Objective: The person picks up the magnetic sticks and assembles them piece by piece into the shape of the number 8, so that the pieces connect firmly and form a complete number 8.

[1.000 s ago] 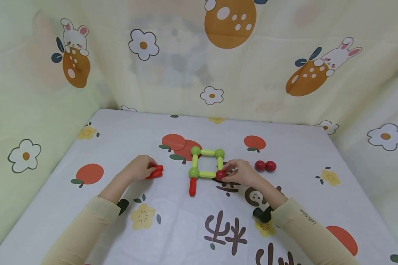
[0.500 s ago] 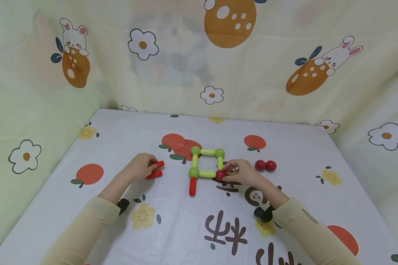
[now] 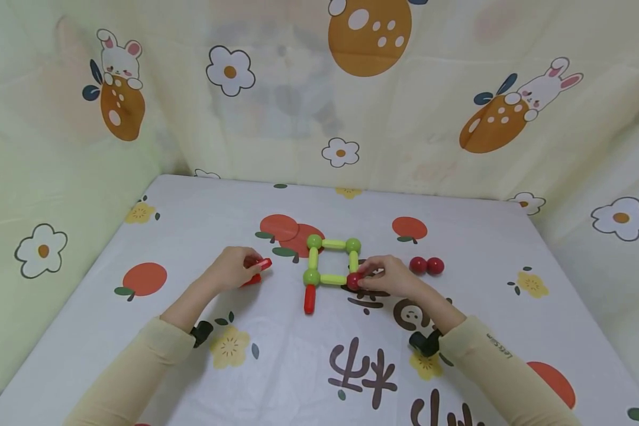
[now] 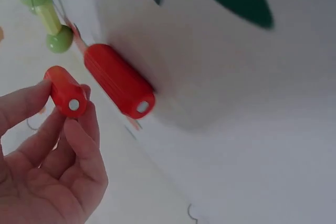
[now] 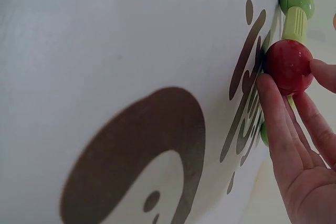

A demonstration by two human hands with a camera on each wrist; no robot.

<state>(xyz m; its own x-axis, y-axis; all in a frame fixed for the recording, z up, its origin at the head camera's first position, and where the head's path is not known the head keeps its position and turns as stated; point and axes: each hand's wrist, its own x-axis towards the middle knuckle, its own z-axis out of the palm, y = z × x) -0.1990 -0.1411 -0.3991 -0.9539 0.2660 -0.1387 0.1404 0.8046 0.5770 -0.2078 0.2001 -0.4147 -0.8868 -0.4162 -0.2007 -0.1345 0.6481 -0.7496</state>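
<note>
Between thumb and fingers, my left hand [image 3: 234, 269] pinches a red magnetic rod [image 4: 67, 92] with a silvery spot on its end. A second red rod [image 4: 119, 81] lies on the cloth just under that hand. My right hand [image 3: 387, 277] grips a dark red ball [image 5: 289, 66] at the near right corner of a square. Light green rods [image 3: 333, 280] form the square's sides, and green balls [image 3: 311, 277] are its other corners. Another red rod [image 3: 309, 299] points from the near left green ball toward me.
Two dark red balls [image 3: 426, 265] sit side by side to the right of my right hand. A patterned cloth [image 3: 277, 367] covers the table, and a printed curtain [image 3: 282, 118] hangs behind and at both sides.
My left hand has picked one red rod up from beside the other and shifted it slightly right. The right hand stays on the dark red ball.
</note>
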